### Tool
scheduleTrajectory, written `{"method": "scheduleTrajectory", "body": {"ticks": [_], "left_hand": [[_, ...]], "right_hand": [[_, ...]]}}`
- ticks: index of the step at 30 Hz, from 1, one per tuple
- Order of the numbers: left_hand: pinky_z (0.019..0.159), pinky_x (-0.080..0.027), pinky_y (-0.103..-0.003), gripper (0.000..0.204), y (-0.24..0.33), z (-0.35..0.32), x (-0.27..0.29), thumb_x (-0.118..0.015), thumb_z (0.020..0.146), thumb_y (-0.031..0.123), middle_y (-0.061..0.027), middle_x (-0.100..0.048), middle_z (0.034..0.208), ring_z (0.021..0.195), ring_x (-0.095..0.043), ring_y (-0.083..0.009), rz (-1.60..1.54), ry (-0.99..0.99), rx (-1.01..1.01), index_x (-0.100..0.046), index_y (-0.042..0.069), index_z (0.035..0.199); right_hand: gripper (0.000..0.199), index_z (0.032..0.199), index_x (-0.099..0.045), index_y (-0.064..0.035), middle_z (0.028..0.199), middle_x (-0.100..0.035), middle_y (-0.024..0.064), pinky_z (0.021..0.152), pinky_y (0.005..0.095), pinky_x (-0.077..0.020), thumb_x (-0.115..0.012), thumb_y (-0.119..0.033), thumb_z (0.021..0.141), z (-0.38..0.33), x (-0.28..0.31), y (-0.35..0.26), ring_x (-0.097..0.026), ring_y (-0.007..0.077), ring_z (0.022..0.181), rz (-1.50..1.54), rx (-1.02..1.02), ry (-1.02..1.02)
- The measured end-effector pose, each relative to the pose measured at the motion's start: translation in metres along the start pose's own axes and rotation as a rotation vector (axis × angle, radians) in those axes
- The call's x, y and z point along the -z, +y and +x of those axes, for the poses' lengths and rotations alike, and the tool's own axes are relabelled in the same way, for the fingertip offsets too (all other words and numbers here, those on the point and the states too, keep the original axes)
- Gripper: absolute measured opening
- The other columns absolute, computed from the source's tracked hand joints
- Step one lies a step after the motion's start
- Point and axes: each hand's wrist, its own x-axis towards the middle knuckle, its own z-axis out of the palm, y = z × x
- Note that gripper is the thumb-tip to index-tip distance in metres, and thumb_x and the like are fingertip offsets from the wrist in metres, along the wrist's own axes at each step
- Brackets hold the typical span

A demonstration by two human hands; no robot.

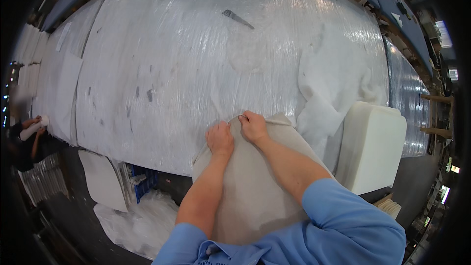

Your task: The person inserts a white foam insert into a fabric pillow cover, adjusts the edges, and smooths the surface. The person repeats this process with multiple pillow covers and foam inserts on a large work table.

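Note:
A beige fabric cover (255,191) lies over the near edge of a large table wrapped in clear plastic film (196,68). My left hand (219,139) presses on the cover's far end with fingers curled into the cloth. Right beside it, my right hand (253,126) pinches the top edge of the same cover. Both forearms run up from the lower edge, in blue short sleeves. What the cover holds inside is hidden.
A white foam cushion block (371,147) stands right of the cover, with loose white wadding (333,93) behind it. A dark pointed blade-like tool (237,18) lies far back. Another person's hands (34,127) hold something white at far left. White panels and plastic bags (122,206) sit below the table.

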Motion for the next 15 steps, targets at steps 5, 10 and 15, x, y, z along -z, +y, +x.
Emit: {"method": "scheduleTrajectory", "body": {"ticks": [5, 10, 15], "left_hand": [[0.089, -0.043, -0.053, 0.029, 0.012, 0.002, 0.021, -0.056, 0.102, 0.034, -0.0116, -0.072, 0.101, 0.101, -0.063, -0.0367, 0.085, -0.181, 0.024, -0.067, 0.009, 0.094], [0.097, -0.043, -0.055, 0.035, -0.017, -0.012, 0.065, -0.06, 0.1, 0.042, -0.0139, -0.072, 0.113, 0.11, -0.064, -0.0365, 0.055, -0.362, -0.039, -0.072, 0.009, 0.101], [0.1, -0.044, -0.056, 0.037, -0.062, -0.028, 0.098, -0.06, 0.099, 0.044, -0.0145, -0.07, 0.121, 0.118, -0.061, -0.0384, 0.26, -0.431, 0.047, -0.073, 0.01, 0.105]], "right_hand": [[0.031, 0.096, -0.072, 0.0003, 0.09, -0.071, 0.0249, 0.077, 0.0474, -0.0523, -0.07, -0.03, 0.091, 0.003, 0.007, 0.008, -0.068, 0.0423, 0.084, -0.124, 0.09, -0.042], [0.038, 0.104, -0.076, -0.0025, 0.099, -0.075, 0.0203, 0.088, 0.0455, -0.0555, -0.073, -0.036, 0.085, 0.01, 0.067, -0.003, -0.072, 0.0382, 0.098, -0.457, 0.227, -0.488], [0.044, 0.123, -0.073, -0.0066, 0.124, -0.072, 0.0162, 0.1, 0.0438, -0.0534, -0.07, -0.035, 0.089, 0.027, 0.13, 0.014, -0.068, 0.0342, 0.117, -0.801, -0.048, -0.532]]}}
